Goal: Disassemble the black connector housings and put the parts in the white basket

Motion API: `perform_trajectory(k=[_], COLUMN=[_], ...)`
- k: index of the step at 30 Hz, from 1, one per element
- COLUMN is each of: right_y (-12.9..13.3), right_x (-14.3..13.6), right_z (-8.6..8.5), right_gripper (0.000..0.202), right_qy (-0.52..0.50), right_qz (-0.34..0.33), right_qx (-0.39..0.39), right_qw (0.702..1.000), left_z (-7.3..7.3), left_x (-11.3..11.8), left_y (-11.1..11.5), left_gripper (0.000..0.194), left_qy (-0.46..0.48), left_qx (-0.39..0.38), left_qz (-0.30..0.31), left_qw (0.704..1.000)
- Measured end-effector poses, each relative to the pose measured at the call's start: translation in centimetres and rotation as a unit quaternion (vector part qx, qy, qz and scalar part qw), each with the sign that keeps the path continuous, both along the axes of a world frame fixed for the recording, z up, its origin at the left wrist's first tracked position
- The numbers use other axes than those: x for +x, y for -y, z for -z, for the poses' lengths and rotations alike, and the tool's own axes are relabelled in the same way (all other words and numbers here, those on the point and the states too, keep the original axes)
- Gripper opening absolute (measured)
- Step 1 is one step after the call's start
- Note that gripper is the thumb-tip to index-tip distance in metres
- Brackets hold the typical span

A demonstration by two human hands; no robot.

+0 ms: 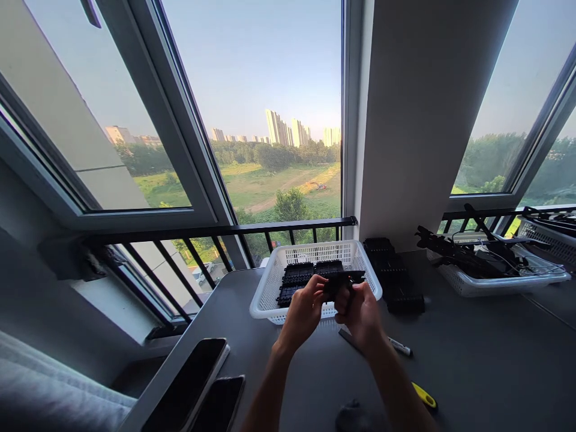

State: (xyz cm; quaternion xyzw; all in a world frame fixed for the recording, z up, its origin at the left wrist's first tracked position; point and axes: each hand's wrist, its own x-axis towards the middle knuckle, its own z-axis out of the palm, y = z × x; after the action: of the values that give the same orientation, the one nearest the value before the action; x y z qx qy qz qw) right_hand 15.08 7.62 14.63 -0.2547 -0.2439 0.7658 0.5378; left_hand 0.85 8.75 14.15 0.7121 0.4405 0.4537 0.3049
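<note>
A small black plastic part (336,282) is held up between both hands, over the front edge of a white plastic basket (265,307). The fingers of my left hand (306,305) grip its left end. On its right side, my right hand (360,311) has its fingers wrapped round it. Inside the basket lie several black ribbed parts (297,273). More black parts (396,275) are lined up on the table just right of the basket. The held part's details are too dark to make out.
Two dark phones or tablets (186,384) lie at the table's left edge. A marker (399,347) and a yellow-handled tool (424,396) are by my right forearm. Another white basket (499,282) with black parts and cables stands at the right. A railing (292,227) runs behind.
</note>
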Motion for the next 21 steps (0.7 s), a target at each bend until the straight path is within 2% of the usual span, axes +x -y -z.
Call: perform_trajectory(k=[4,10,16,21], right_y=[-0.06,-0.02,0.02,0.43], right_x=[0.05,0.01,-0.40,-0.58], right_z=[0.05,-0.10,0.02,0.05], right_gripper=[0.023,0.024,0.027,0.037], right_qy=[-0.029,-0.023,0.043,0.141], right_qz=[-0.004,0.007,0.007,0.023], right_qx=[-0.007,-0.012,0.010,0.072], right_qw=[1.000,1.000,0.999,0.987], left_z=[0.09,0.01,-0.13,-0.45], left_x=[-0.15,0.12,0.43,0.80], left_y=[-0.07,0.03,0.23,0.44], left_gripper=[0.016,0.018,0.020,0.022], left_qy=[0.001,-0.001,0.011,0.061], left_qx=[0.000,-0.003,-0.007,-0.028], left_qz=[-0.010,-0.007,-0.002,0.006], left_qw=[1.000,1.000,1.000,0.998])
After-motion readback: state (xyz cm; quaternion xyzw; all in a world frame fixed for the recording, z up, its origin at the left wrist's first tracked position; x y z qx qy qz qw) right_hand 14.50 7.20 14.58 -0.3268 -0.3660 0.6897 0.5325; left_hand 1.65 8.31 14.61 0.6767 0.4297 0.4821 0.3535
